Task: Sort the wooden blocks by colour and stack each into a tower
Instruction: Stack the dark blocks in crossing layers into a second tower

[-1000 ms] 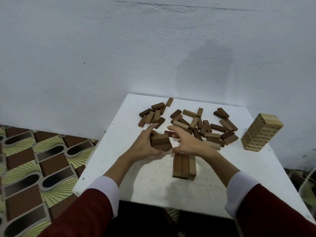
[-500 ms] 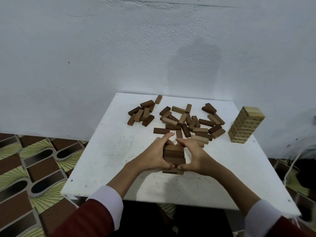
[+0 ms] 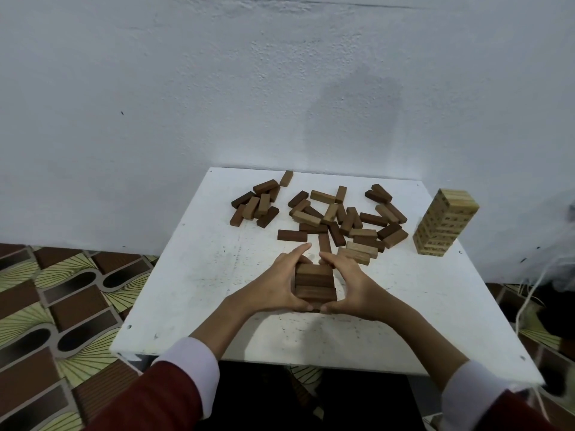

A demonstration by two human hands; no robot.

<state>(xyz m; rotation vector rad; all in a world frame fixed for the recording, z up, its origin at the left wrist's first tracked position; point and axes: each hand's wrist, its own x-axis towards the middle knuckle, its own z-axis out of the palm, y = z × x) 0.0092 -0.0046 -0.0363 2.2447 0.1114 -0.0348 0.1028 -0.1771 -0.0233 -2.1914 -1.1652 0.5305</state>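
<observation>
Squaring the short brown stack (image 3: pixel 315 284), near the middle of the white table (image 3: pixel 193 275): left hand (image 3: pixel 280 283) and right hand (image 3: pixel 348 283) cupped against opposite sides, fingers curled round it, thumbs meeting at the near face. Best done with even pressure from both sides, nudging layers flush before letting go, no lifting. Beyond the stack, toward the wall (image 3: pixel 280 88), loose dark and light blocks (image 3: pixel 339 219) scattered in a heap; far right of the stack, a finished pale tower (image 3: pixel 445 222) standing near the table edge. Scuffed, speckled tabletop; patterned floor (image 3: pixel 46 306) left of the table; rough white plaster behind.
</observation>
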